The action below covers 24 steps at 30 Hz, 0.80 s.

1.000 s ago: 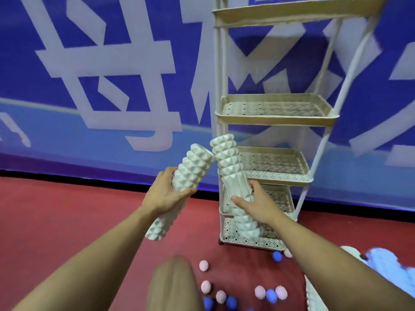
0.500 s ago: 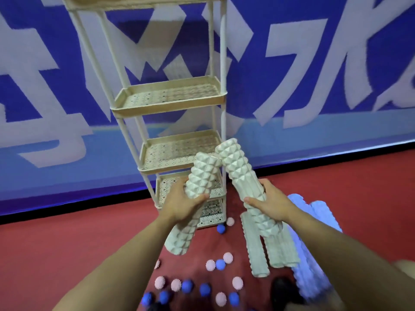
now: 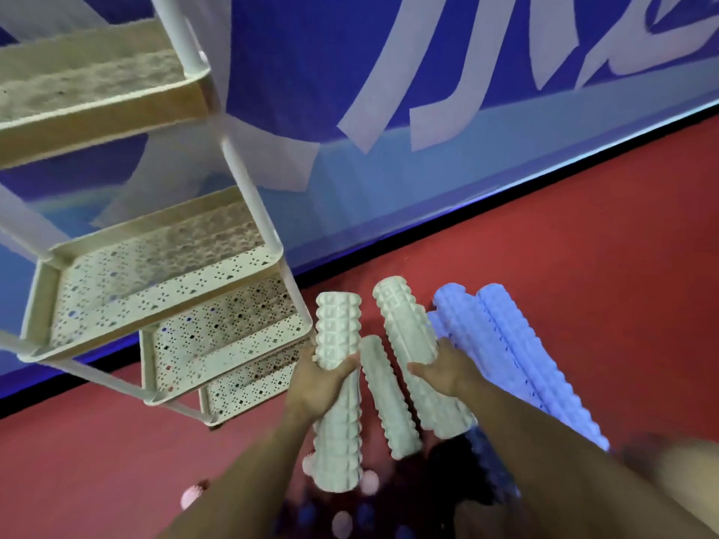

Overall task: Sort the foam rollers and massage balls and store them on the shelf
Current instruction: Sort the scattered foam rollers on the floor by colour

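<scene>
My left hand [image 3: 317, 383] grips a white knobbed foam roller [image 3: 337, 422] held nearly upright. My right hand [image 3: 447, 369] grips a second white roller [image 3: 408, 336], tilted with its top leaning left. Between them a third white roller [image 3: 387, 402] lies on the red floor. Two pale blue rollers [image 3: 517, 355] lie side by side on the floor to the right. The cream tiered shelf [image 3: 163, 274] with perforated trays stands at the left, close to my left hand. Pink massage balls [image 3: 191, 496] and blue ones [image 3: 307, 513] lie blurred near the bottom edge.
A blue wall banner with white lettering [image 3: 389, 91] runs behind the shelf. The floor is red [image 3: 583, 247]. A dark blurred shape [image 3: 467, 472], perhaps a foot, sits below the rollers, and a blurred body part [image 3: 684, 464] shows at the lower right.
The view has swung down and to the right, so the shelf now sits at the left. Both hands still hold their white rollers, now lower and above the rollers on the floor.
</scene>
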Each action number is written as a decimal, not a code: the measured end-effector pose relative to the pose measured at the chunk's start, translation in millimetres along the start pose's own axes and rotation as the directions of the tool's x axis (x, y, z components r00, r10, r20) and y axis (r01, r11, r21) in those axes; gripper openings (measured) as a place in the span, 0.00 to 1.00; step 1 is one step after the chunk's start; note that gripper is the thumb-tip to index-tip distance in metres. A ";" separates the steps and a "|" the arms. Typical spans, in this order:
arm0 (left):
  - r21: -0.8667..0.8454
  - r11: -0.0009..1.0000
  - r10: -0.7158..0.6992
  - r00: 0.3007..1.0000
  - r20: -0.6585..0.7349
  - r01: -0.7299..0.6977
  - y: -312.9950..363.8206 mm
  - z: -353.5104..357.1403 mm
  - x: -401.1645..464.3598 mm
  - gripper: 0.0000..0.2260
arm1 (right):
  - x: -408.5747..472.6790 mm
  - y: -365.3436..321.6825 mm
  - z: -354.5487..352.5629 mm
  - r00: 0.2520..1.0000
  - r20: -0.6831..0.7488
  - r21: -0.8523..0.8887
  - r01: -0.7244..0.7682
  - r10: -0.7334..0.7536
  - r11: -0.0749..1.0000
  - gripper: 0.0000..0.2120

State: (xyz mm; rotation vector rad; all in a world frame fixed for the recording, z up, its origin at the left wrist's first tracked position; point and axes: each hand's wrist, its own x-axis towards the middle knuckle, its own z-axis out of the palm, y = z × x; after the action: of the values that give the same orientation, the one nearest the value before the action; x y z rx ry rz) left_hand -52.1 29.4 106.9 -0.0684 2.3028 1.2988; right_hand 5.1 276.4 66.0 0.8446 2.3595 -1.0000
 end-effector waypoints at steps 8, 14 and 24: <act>0.008 0.968 -0.252 0.967 0.041 0.252 -50.1 28.4 64.9 0.42 | 66.3 13.6 84.0 0.976 0.001 0.006 -0.217 0.217 0.976 0.42; -0.058 0.942 -0.325 0.943 0.069 0.329 -57.5 52.3 74.5 0.38 | 88.3 19.9 108.4 0.974 -0.036 0.013 -0.224 0.224 0.975 0.44; -0.119 0.910 -0.385 0.915 0.118 0.398 -63.3 74.7 70.2 0.40 | 103.0 31.1 108.9 0.964 -0.091 -0.011 -0.252 0.250 0.968 0.22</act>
State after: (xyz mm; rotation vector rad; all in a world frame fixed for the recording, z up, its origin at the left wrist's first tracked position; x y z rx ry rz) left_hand -67.0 69.2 -5.8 -0.4849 1.9833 1.2197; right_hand -30.7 249.0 -80.3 1.1672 2.2584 -0.8452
